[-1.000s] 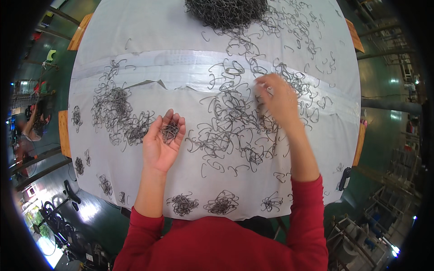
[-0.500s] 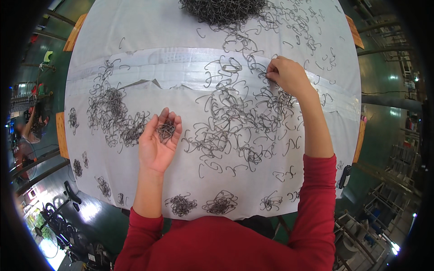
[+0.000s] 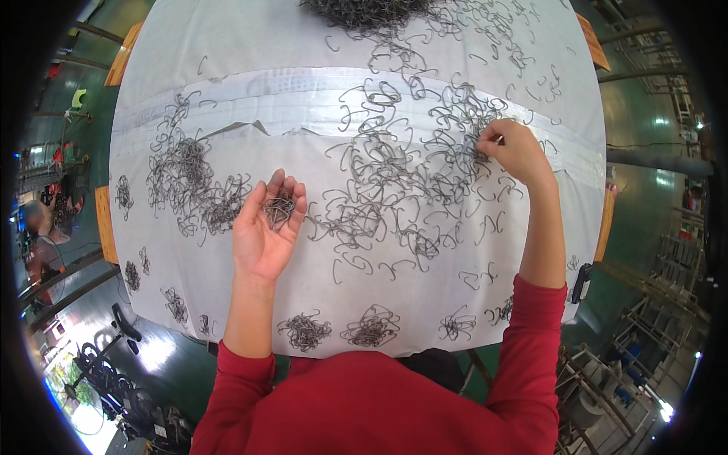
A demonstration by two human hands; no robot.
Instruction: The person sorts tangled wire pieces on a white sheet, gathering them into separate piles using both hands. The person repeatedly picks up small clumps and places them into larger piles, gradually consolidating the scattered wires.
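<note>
My left hand (image 3: 265,226) is palm up with curled fingers, cupping a small bunch of dark curved wire hooks (image 3: 280,210). Farther right, the thumb and fingertips of my right hand (image 3: 509,146) are pinched together at the edge of a loose spread of similar hooks (image 3: 390,171). Whatever sits between those fingertips is too small to make out. Another cluster of tangled hooks (image 3: 186,171) lies to the left of my left hand.
A dense heap of hooks (image 3: 364,9) sits at the far side of the white-covered table (image 3: 227,296). Small separate piles, such as one hook pile (image 3: 371,326), line the near and left edges. A small black object (image 3: 582,283) lies at the right edge.
My right hand has moved right and slightly nearer, its fingers still pinched. My left hand stays nearly in place with its bunch. The whole view has shifted a little.
</note>
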